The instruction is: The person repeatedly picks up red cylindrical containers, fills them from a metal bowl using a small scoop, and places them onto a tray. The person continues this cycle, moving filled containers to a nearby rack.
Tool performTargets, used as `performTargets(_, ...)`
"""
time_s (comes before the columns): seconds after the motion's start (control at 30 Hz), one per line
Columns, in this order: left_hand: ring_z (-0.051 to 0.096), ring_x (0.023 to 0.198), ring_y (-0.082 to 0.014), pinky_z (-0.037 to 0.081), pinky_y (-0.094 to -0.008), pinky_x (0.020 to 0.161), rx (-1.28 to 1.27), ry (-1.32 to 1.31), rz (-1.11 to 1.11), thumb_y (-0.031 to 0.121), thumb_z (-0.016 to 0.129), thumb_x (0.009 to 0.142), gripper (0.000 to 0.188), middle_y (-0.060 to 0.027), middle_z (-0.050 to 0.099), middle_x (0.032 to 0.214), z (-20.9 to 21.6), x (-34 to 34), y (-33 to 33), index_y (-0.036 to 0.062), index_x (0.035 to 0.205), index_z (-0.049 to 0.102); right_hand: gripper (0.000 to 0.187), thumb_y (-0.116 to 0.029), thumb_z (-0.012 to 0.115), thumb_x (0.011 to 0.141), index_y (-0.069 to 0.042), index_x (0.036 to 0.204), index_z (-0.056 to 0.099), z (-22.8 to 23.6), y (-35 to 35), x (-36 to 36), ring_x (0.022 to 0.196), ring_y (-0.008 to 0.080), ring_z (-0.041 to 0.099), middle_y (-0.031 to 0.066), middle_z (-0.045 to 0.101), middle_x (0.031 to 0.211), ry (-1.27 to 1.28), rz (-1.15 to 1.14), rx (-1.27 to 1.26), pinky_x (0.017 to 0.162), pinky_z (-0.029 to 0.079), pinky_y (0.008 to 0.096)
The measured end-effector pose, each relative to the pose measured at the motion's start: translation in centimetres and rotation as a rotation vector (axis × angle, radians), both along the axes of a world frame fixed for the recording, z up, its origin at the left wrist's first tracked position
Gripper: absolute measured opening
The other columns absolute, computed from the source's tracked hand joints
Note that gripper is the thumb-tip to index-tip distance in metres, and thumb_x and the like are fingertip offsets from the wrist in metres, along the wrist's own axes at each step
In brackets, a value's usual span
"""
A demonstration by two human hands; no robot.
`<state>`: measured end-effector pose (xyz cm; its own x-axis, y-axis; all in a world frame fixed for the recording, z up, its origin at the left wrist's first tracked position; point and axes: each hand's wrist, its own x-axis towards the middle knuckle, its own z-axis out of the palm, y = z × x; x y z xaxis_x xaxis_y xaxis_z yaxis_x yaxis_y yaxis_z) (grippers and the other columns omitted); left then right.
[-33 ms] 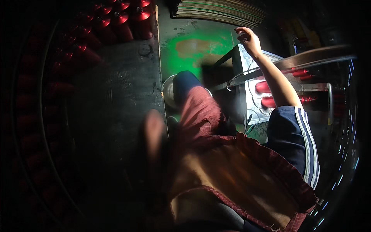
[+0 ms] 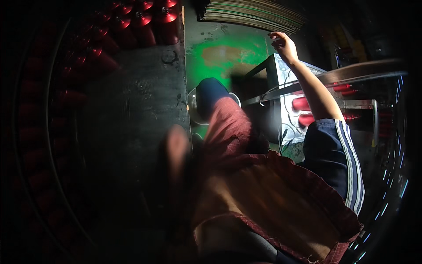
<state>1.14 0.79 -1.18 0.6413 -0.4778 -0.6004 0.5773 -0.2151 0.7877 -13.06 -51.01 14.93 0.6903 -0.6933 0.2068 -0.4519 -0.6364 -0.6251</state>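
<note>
My right hand point(image 2: 285, 46) is raised at the upper right, above a brightly lit, metal-topped stand point(image 2: 285, 70). Its fingers are loosely bent and apart, with nothing visible in them. Below that forearm, red bottle-shaped pieces point(image 2: 301, 104) lie on their sides by the lit surface. My left hand point(image 2: 177, 147) is a blurred shape in shadow beside the dark tabletop's point(image 2: 136, 110) right edge. Its fingers cannot be made out, nor whether it holds anything. Upright red bottles with shiny shoulders point(image 2: 143, 26) crowd the far left of the tabletop.
A curved metal bar point(image 2: 356, 70) passes by my right forearm. Flat sheets point(image 2: 250, 13) are stacked at the back. Green colour covers part of the floor point(image 2: 220, 55). A round pale rim point(image 2: 193, 108) shows behind my knee. More red pieces line the dark left side.
The surroundings have shifted slightly right and down in the picture. Both hands keep nearly the same pose; no thing is visibly taken or let go.
</note>
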Motion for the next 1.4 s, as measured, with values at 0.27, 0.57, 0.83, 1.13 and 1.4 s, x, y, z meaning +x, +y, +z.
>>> performTargets(0.27,0.058,0.112,-0.0229,0.048,-0.0379,0.099,0.077,0.02,0.006,0.021,0.063,0.096,0.037,-0.012,0.062,0.125,-9.6,-0.9,1.8,0.0032,0.129,0.057,0.035,-0.003,0.06,0.078,-0.015,0.109,0.071,-3.9,-11.2,15.5,0.097,0.028,0.068,0.0065,0.073,0.1,0.299,0.029,-0.235,0.087,0.053,0.0367)
performTargets(0.57,0.06,0.106,-0.0387,0.049,-0.0468,0.092,0.748,0.02,0.183,0.028,0.078,0.069,0.055,-0.023,0.064,0.111,-8.8,-3.0,-7.6,-0.0006,0.112,0.06,0.034,-0.001,0.057,0.091,-0.014,0.121,0.067,-10.1,-32.3,42.0,0.087,0.0181,0.069,0.004,0.071,0.11,0.13,0.115,0.282,0.065,0.057,0.0326)
performTargets(0.83,0.064,0.085,-0.0339,0.051,-0.0438,0.078,1.026,0.165,0.297,0.012,0.085,0.052,0.055,-0.019,0.068,0.097,-4.7,-0.8,-14.9,0.0013,0.102,0.065,0.033,-0.01,0.057,0.099,-0.01,0.132,0.059,-14.5,-30.3,57.1,0.116,0.0163,0.06,0.0025,0.063,0.129,0.339,0.782,0.853,0.091,0.052,0.033)
performTargets(1.13,0.064,0.113,-0.0299,0.052,-0.0415,0.093,1.171,-0.017,0.348,0.021,0.082,0.067,0.06,-0.0098,0.07,0.119,-4.2,-0.6,-16.4,0.0137,0.124,0.064,0.035,-0.001,0.056,0.092,0.002,0.127,0.06,-10.0,-22.7,62.8,0.112,0.019,0.062,0.0099,0.063,0.126,0.479,1.21,0.824,0.089,0.053,0.0313)
performTargets(1.4,0.056,0.102,-0.0308,0.052,-0.0399,0.087,1.436,0.045,0.472,0.012,0.084,0.064,0.046,-0.0135,0.062,0.112,-3.7,-0.6,-20.3,0.0054,0.104,0.063,0.026,0.006,0.051,0.092,0.0,0.11,0.07,-1.6,-19.8,65.6,0.108,0.0237,0.062,0.0145,0.063,0.119,0.099,1.691,0.58,0.093,0.051,0.0319)
